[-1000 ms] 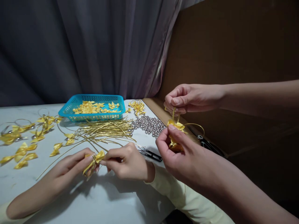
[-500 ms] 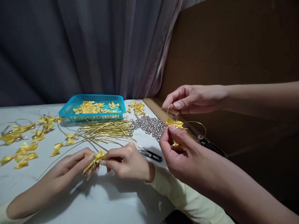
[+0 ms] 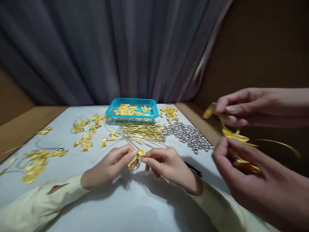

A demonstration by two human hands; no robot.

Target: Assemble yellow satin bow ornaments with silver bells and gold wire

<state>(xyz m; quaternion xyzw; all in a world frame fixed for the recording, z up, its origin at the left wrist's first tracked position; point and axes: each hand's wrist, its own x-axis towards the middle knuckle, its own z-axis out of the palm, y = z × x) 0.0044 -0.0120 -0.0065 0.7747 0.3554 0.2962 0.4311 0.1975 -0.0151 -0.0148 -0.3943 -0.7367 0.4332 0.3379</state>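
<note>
The person's left hand [image 3: 243,180] and right hand [image 3: 243,104] work past the tabletop's [image 3: 120,206] right edge: the left fingers pinch a blurred yellow ribbon bow [image 3: 238,137], the right fingers grip its gold wire [image 3: 212,111] above. At the near edge a co-worker's hands [image 3: 142,162] in pale yellow sleeves hold another bow [image 3: 136,156]. Silver beads [image 3: 190,137] lie near the right edge, gold wires [image 3: 142,132] beside them, a blue basket [image 3: 132,111] at the far edge.
</note>
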